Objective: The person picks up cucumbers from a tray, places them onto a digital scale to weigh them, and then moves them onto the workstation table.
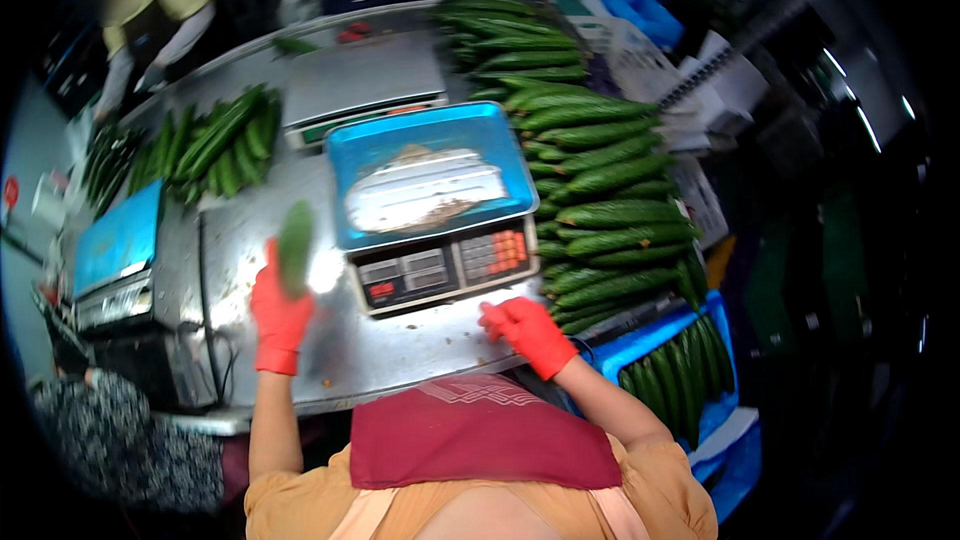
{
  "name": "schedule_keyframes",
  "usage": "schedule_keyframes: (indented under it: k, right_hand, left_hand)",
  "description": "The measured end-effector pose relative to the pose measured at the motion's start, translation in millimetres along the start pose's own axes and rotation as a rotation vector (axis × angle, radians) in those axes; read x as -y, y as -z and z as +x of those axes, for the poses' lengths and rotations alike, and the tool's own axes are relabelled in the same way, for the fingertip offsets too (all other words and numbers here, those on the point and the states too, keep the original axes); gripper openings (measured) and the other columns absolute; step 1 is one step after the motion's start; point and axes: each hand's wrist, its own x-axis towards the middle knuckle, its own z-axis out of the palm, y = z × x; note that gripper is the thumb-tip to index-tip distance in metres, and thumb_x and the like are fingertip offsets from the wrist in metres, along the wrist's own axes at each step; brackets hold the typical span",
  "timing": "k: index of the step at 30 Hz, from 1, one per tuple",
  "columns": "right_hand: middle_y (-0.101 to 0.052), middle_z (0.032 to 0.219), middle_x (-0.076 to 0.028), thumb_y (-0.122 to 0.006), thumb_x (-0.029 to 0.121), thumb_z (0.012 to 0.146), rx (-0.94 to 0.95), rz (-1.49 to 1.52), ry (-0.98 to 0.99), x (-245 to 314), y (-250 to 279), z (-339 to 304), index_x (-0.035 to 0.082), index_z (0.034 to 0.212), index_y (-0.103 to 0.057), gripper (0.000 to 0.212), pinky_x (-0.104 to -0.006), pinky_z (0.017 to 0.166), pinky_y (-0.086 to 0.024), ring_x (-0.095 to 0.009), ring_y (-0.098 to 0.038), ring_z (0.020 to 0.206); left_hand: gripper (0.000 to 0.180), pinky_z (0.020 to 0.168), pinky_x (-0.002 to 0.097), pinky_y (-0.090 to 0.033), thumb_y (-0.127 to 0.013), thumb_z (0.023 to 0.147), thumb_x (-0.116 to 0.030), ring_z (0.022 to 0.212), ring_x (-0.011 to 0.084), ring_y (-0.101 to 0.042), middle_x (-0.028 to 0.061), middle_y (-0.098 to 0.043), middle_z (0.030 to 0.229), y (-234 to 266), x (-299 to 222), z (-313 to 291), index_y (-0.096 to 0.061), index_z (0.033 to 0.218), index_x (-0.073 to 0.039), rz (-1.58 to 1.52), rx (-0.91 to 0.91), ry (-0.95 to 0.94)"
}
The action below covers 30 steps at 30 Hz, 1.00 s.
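Observation:
In a red glove, my left hand (281,314) grips the lower part of a single green cucumber (295,243), which points away from me and is smeared by motion. It hangs over the metal table, left of a scale with a blue tray (341,222). The tray bears no cucumbers, only wet-looking marks and reflections. Also gloved in red, my right hand (528,334) is in front of the scale's right corner. Its fingers are loosely bent with a gap between the tips, and nothing shows in them. A long stack of cucumbers (610,175) lies to the right of the scale.
Beyond the scale stands another with a grey plate (368,80). More cucumbers (222,138) are piled at the far left, near a blue-topped scale (122,235). A blue-lined crate (727,338) at my right contains cucumbers. Co-workers stand at the far side and lower left.

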Motion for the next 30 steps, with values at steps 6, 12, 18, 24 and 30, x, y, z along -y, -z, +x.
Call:
schedule_keyframes:
  k: [6,12,18,24,30]
  right_hand:
    - [-0.06,0.12,-0.016,-0.056,0.021,0.091,0.058,-0.343,0.26,-17.2,-4.1,-22.9,0.006,0.12,-0.06,0.033,-0.0415,0.09,-0.046,-0.032,-0.057,0.108]
    - [-0.066,0.092,-0.017,-0.056,0.016,0.09,-0.126,-0.341,0.482,-10.1,31.9,-33.4,0.004,0.111,-0.064,0.025,-0.0382,0.073,-0.052,-0.035,-0.064,0.081]
    - [-0.054,0.126,-0.019,-0.066,0.013,0.08,-0.418,-0.744,0.549,13.1,174.5,-36.7,0.005,0.13,-0.05,0.053,-0.0407,0.095,-0.044,-0.035,-0.053,0.114]
    - [-0.025,0.151,-0.019,-0.075,0.035,0.072,-0.13,-0.987,0.15,-0.7,276.5,-12.2,0.011,0.148,-0.024,0.094,-0.0497,0.113,-0.02,-0.037,-0.021,0.141]
    - [-0.032,0.147,-0.022,-0.072,0.037,0.075,0.202,-0.975,0.198,-13.4,298.0,18.3,0.007,0.145,-0.03,0.087,-0.0389,0.111,-0.029,-0.033,-0.032,0.137]
  left_hand:
    - [0.091,0.082,0.0482,-0.048,-0.07,0.067,-0.026,0.097,0.0403,-0.06,0.023,-0.059,0.108,-27.8,92.4,12.7,-0.028,0.147,-0.023,0.19,0.098,0.361]
    - [0.097,0.086,0.0478,-0.045,-0.067,0.076,-0.047,0.105,0.0393,-0.056,0.0227,-0.054,0.118,-54.1,120.0,2.6,-0.012,0.151,-0.022,0.303,0.223,0.371]
    - [0.08,0.109,0.0414,-0.03,-0.062,0.086,-0.044,0.135,0.0349,-0.034,0.0226,-0.035,0.145,-38.9,125.0,9.2,-0.023,0.149,-0.012,0.245,0.23,0.399]
    - [0.056,0.109,0.0368,-0.029,-0.055,0.094,-0.015,0.133,0.0277,-0.037,0.018,-0.035,0.147,-25.4,78.6,10.8,-0.032,0.144,-0.002,-0.294,-0.04,0.128]
    - [0.048,0.107,0.0377,-0.031,-0.049,0.095,-0.011,0.127,0.0275,-0.045,0.0172,-0.047,0.138,1.7,-26.5,-2.1,-0.037,0.141,0.001,-0.599,0.031,-0.063]
